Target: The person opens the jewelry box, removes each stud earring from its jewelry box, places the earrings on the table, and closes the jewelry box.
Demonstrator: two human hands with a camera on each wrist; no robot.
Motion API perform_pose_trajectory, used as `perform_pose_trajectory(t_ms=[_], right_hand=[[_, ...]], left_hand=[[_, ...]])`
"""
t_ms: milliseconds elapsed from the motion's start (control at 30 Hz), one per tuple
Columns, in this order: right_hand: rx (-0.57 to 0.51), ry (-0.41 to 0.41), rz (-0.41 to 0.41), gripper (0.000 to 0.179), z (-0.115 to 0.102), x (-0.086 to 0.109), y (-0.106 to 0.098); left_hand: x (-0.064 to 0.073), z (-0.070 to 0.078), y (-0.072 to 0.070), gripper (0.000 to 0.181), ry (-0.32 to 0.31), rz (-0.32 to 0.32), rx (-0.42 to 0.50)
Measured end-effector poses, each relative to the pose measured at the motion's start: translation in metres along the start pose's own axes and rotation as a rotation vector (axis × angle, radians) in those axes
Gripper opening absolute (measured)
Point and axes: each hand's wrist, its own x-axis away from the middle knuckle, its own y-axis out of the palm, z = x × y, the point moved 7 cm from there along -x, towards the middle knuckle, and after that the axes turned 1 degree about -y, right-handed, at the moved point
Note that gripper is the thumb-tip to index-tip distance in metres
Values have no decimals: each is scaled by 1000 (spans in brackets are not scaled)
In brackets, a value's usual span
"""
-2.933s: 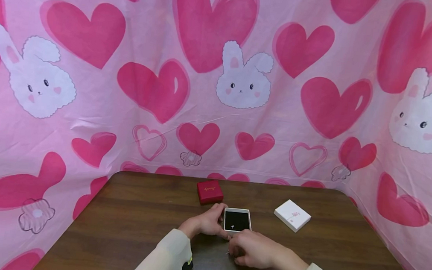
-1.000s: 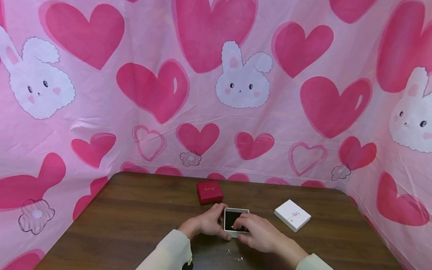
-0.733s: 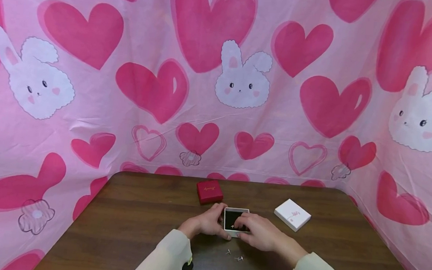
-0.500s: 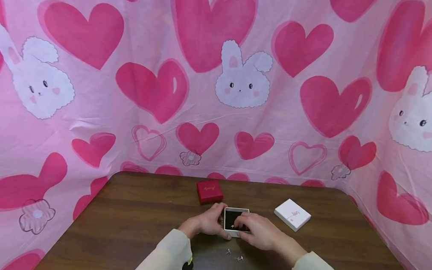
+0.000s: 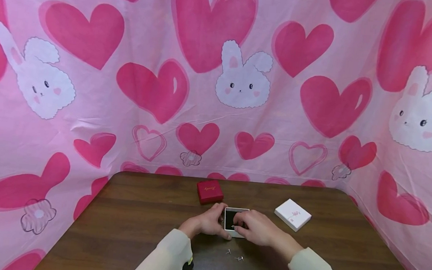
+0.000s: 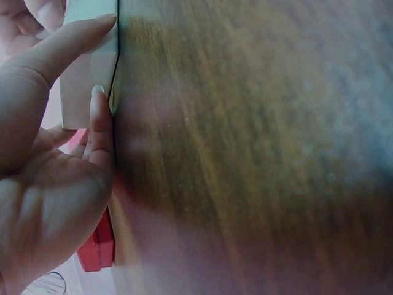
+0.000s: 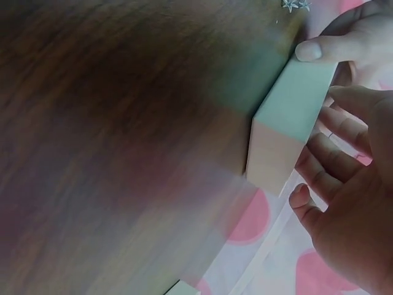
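Observation:
My left hand (image 5: pixel 209 221) grips a small white jewelry box (image 5: pixel 237 235) by its left end. In the left wrist view the thumb lies along the box's front wall, with the other fingers around the end. Inside the box is a black pad (image 5: pixel 229 217) bearing a tiny silver star (image 5: pixel 233 226). My right hand (image 5: pixel 258 229) reaches in from the right, its curled index finger and thumb beside that star; I cannot tell whether they pinch anything. Small silver star stud earrings (image 5: pixel 228 252) lie on the table in front of the box, also visible as stars (image 7: pixel 288 5) in the right wrist view.
Behind the left hand stands a red box (image 5: pixel 210 192) with gold lettering. A flat white box (image 5: pixel 292 215) with a pink print lies at the right. The brown wooden table (image 5: pixel 148 206) is bordered by a pink cloth (image 5: pixel 240 120) with hearts and rabbits.
My right hand has moved from the studs in front up into the white box, leaving them on the table. Its index finger has since curled a little more. The left hand stays put.

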Motion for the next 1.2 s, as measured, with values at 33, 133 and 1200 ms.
perform_pose_trajectory(t_ms=[33, 133, 1200], right_hand=[[-4, -4, 1, 4, 0, -1, 0], [-13, -18, 4, 5, 0, -5, -1], [-190, 11, -111, 6, 8, -30, 9]], left_hand=[[0, 0, 0, 67, 0, -1, 2], [0, 1, -1, 66, -2, -8, 6], [0, -2, 0, 66, -15, -15, 16]])
